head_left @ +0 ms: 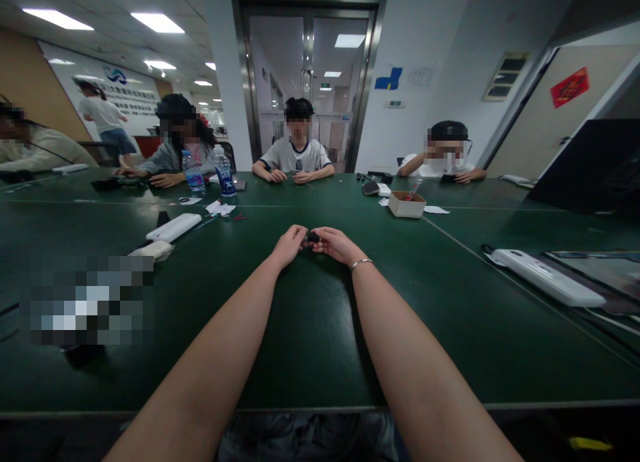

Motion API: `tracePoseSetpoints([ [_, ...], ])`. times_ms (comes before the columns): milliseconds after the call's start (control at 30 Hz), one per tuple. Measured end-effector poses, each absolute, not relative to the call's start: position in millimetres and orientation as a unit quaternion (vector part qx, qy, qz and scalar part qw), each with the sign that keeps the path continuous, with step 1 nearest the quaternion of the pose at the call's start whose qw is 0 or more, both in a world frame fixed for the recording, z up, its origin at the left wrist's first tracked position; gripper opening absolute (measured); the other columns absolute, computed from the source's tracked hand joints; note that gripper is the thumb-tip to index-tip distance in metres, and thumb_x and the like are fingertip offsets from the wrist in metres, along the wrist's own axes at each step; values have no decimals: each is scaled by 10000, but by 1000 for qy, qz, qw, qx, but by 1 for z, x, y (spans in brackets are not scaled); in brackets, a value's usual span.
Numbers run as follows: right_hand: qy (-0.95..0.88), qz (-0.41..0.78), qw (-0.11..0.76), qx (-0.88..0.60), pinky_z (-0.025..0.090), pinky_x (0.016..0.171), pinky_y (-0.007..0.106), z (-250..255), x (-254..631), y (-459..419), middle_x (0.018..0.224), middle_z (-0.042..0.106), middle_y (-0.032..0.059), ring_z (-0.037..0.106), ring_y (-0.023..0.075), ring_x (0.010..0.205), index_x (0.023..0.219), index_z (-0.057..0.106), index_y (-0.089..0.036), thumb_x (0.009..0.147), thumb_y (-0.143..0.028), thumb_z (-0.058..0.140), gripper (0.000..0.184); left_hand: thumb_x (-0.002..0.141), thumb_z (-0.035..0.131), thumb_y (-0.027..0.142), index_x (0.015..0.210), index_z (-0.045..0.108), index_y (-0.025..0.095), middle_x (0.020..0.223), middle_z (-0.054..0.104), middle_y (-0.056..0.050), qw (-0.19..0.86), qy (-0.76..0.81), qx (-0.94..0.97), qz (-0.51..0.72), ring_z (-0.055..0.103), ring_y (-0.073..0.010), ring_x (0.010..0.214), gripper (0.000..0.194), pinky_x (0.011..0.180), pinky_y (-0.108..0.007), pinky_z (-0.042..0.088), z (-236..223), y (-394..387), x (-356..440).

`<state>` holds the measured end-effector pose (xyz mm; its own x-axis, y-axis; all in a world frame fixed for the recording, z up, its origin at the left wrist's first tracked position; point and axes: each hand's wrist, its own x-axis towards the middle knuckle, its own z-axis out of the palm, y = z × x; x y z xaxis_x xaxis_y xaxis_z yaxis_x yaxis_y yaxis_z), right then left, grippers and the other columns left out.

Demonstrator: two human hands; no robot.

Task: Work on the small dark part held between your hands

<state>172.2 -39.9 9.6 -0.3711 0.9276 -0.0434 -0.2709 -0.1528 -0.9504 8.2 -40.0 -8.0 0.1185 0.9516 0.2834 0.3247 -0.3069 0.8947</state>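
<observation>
Both my arms stretch forward over the green table (310, 342), and my hands meet above its middle. Between them is a small black object (313, 237), too small and too covered by fingers to tell its kind. My left hand (290, 245) is closed, its fingertips at the object's left end. On the other end, my right hand (337, 244) pinches it with bent fingers. A thin silver bracelet (362, 263) circles my right wrist.
A white power strip (175, 228) lies to the left, another white strip (547, 275) with cables to the right. Farther back are two bottles (225, 172), paper scraps (220, 209) and a small box (407, 205). Several people sit across the table.
</observation>
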Motion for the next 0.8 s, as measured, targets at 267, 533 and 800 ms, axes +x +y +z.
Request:
tracePoseSetpoints([
  [267,-484,675,442,-339,550,580,238,7,173,-37,687,668,50,638,112,550,867,606,-130,884,-137,539,70,831,473,316,948,569,191,638,554,19,346,485,660,458,505,-110,581,196,586,-239,393,-12,-35,7],
  [533,-481,674,442,-345,556,590,239,7,173,-38,680,664,44,640,110,551,866,601,-130,891,-128,518,87,848,447,300,944,577,191,655,554,12,350,476,662,462,497,-106,578,195,584,-236,397,-10,-38,8],
  [800,-484,672,443,-342,562,573,227,6,173,-37,676,667,39,635,103,531,858,599,-133,875,-148,562,44,843,461,280,956,574,189,713,578,7,349,475,665,459,530,-107,634,184,613,-233,410,-11,-37,9],
])
